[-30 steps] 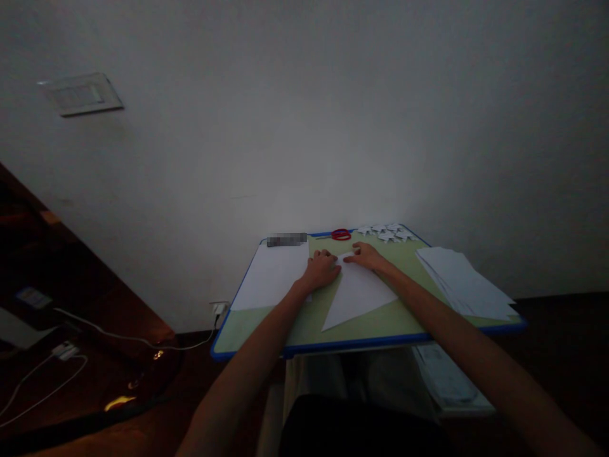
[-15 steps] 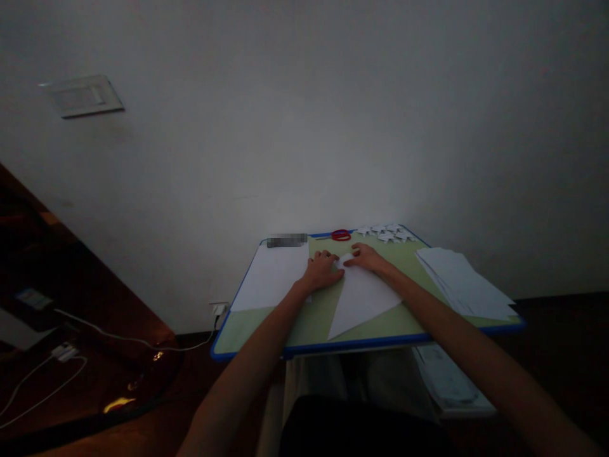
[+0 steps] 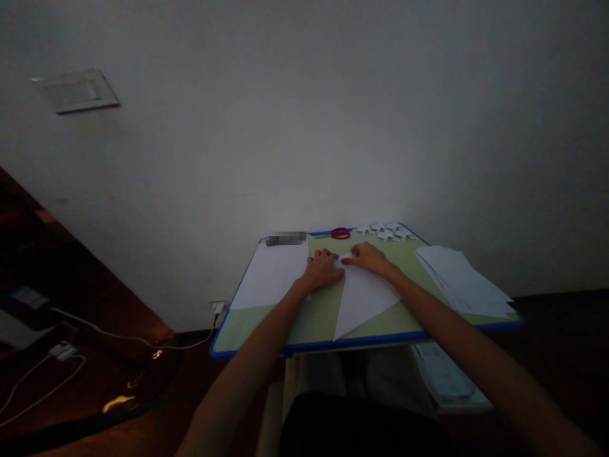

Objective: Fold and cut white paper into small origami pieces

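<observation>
A folded sheet of white paper (image 3: 364, 298) lies on the green tabletop, with one pointed corner toward me. My left hand (image 3: 323, 269) rests at the left of its far end, fingers spread and thumb against the paper's edge. Opposite it, my right hand (image 3: 371, 259) pinches the far end of the paper between thumb and fingers. Its forearm covers part of the sheet's right side. The small fold between the hands is partly hidden by the fingers.
Red-handled scissors (image 3: 339, 233) and several folded white paper shapes (image 3: 387, 231) lie along the table's far edge. A white sheet (image 3: 271, 273) with a blurred dark object (image 3: 286, 238) is on the left. Loose white sheets (image 3: 464, 279) sit on the right, and a wall (image 3: 304, 127) stands behind.
The paper's near corner has swung slightly to the right. My right hand's fingers have closed in a little on the far end. My left hand stays nearly in place.
</observation>
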`<state>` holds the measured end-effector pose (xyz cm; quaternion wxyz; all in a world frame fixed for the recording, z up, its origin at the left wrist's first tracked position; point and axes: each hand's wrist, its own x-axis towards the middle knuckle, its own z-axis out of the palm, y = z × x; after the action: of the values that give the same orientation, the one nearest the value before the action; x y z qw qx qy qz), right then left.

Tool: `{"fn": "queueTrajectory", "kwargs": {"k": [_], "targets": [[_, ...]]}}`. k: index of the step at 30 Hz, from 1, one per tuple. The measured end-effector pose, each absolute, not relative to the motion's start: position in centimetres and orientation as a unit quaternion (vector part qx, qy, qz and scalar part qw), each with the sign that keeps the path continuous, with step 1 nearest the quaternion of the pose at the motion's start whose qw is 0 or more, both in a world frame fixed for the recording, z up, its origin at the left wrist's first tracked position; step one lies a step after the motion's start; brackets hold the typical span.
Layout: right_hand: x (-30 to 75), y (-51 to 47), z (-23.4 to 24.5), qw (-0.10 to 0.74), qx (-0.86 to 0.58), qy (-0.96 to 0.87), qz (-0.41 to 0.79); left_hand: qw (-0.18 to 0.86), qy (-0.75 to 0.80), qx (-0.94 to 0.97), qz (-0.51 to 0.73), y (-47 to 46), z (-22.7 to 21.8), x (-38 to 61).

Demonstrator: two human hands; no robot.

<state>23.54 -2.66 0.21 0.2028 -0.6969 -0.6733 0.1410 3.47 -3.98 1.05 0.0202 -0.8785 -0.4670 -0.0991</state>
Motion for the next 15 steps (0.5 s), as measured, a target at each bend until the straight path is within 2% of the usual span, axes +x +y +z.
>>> {"fn": "queueTrajectory", "kwargs": {"k": [9,15], "targets": [[23.60,-2.92,0.60,0.204,-0.673,-0.690,0.175,0.001,-0.471,-0.874,-0.117,-3.86,0.94,3.47],[23.86,-2.96,0.89,0.163,-0.618,-0.749,0.175,-0.039,-0.481,-0.862,-0.154,-3.25,0.65,3.43]]}}
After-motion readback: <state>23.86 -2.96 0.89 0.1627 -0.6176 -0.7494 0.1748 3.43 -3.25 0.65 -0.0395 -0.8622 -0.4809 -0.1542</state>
